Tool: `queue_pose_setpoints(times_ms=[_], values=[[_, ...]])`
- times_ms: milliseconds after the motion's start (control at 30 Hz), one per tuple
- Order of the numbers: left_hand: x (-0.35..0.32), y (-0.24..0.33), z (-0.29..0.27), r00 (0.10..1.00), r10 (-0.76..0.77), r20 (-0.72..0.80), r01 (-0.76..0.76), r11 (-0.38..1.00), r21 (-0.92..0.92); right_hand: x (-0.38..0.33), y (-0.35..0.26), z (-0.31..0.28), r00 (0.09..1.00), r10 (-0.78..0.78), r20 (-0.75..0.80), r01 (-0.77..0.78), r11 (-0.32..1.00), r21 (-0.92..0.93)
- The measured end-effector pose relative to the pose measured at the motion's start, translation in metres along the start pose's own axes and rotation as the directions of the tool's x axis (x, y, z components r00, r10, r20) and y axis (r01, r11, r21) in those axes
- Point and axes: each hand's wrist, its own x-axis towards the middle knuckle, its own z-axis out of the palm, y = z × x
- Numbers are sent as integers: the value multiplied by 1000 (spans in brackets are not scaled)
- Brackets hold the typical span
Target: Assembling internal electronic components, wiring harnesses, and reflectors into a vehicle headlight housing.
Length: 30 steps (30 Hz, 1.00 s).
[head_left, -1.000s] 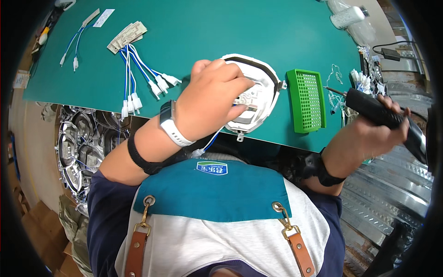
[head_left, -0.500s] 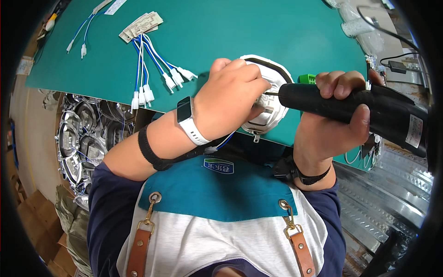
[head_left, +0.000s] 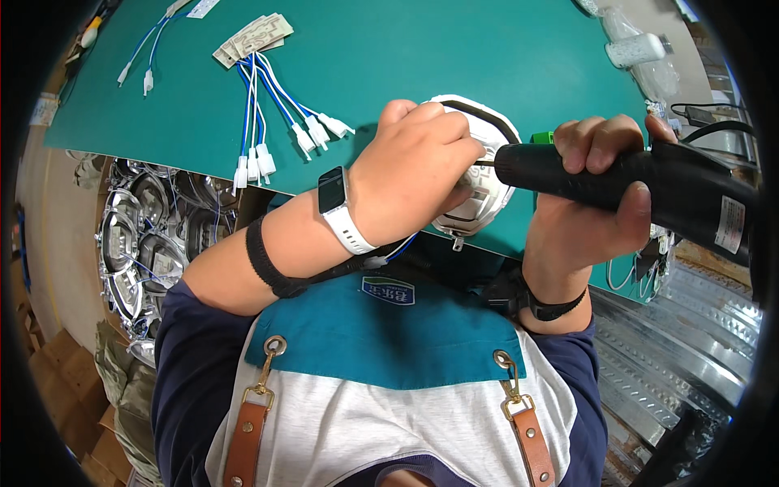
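Note:
My left hand (head_left: 434,154) is closed over a white, rounded lamp housing (head_left: 480,207) with a dark seal along its rim and a circuit plate inside. Its fingertips meet close to the thin bit of a black electric screwdriver (head_left: 596,178). Whatever lies between those fingertips is hidden. My right hand (head_left: 596,195) wraps round the screwdriver's body, which is held nearly level, its bit pointing left into the housing. A blue and white wire with a connector (head_left: 377,261) hangs below the housing at the table's near edge.
On the green table (head_left: 389,49) lie stacked circuit plates (head_left: 256,39) with blue and white wires ending in white connectors (head_left: 264,161). A small green block (head_left: 542,138) sits behind the screwdriver. Silvery lamp shells (head_left: 158,256) fill a box at left. A white bottle (head_left: 635,50) stands far right.
The view and table items have shifted slightly. The screwdriver's cord has swung lower at the right. Both hands keep their grip, with the bit still at the left fingertips.

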Motion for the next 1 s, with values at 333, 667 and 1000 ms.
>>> queue_pose_setpoints(times_ms=[333,667,1000], values=[[2,4,0,1000,11,-9,-11,1000,17,10,18,-7,981,2,194,-45,975,216],[-11,-2,-6,1000,18,8,-19,996,89,14,-18,12,994,104,-16,-98,969,225],[-133,24,-156,985,-146,-90,134,982,-133,12,-80,-240,964,115,-239,-258,199,-945]])
